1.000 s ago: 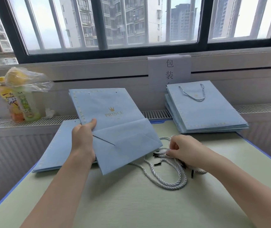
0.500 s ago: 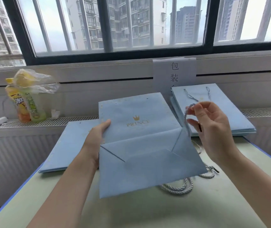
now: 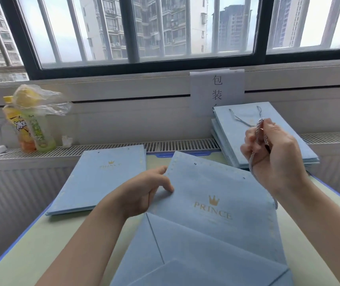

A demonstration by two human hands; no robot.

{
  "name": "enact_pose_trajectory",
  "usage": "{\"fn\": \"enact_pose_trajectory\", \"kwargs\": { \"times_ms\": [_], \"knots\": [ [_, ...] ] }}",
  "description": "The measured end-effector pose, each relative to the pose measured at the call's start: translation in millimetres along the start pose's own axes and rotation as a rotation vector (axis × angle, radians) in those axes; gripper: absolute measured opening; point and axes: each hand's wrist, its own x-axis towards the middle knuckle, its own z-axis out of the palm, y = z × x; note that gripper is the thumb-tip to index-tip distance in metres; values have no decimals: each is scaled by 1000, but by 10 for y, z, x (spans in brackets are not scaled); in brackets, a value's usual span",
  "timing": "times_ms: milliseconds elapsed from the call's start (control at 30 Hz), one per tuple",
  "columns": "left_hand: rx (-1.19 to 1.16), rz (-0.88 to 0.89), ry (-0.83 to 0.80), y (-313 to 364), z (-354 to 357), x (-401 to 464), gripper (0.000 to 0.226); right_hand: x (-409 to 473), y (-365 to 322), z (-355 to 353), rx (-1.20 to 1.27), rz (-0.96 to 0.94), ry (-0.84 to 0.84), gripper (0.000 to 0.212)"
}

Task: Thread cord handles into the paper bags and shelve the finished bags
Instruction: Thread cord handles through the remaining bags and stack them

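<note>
Flat matte blue paper bag (image 3: 216,219), gold crown print, lies on pale green table (image 3: 41,244), long axis running away from viewer, punched top edge toward window, folded base cut off by lower frame; left hand (image 3: 144,195) pinches its left edge; right hand (image 3: 272,149) raised, fingers curled round twisted grey-white cord (image 3: 254,153), cord's lower end hidden behind wrist

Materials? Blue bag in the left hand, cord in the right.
Blue bag: looks like matte paper or card, with crisp fold creases, punched holes and gold foil-like print. Cord: seems twisted white-and-grey textile rope, with visible strand spiral and a limp drape; fibre unclear.
</note>
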Motion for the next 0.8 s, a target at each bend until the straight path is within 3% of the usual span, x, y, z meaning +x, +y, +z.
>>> {"fn": "enact_pose_trajectory", "kwargs": {
  "times_ms": [67,200,400,500,567,667,800],
  "knots": [
    [63,-50,-34,-4,33,-17,52,-19,2,26,-65,-52,-32,26],
    [306,-100,51,-9,152,-38,13,-80,177,19,-372,-134,-126,21],
    [426,-74,144,-42,224,-9,24,-262,550,8,-787,-48,-390,29],
    [482,39,327,-60,216,43,27,-264,539,11,-777,-61,-447,27],
    [471,77,405,-59,208,59,27,-233,477,14,-661,-40,-470,40],
    [357,24,342,-31,231,37,31,-181,392,11,-530,-3,-462,58],
    [579,-137,268,-42,249,7,35,-150,377,9,-627,-69,-407,25]
  ]
}}
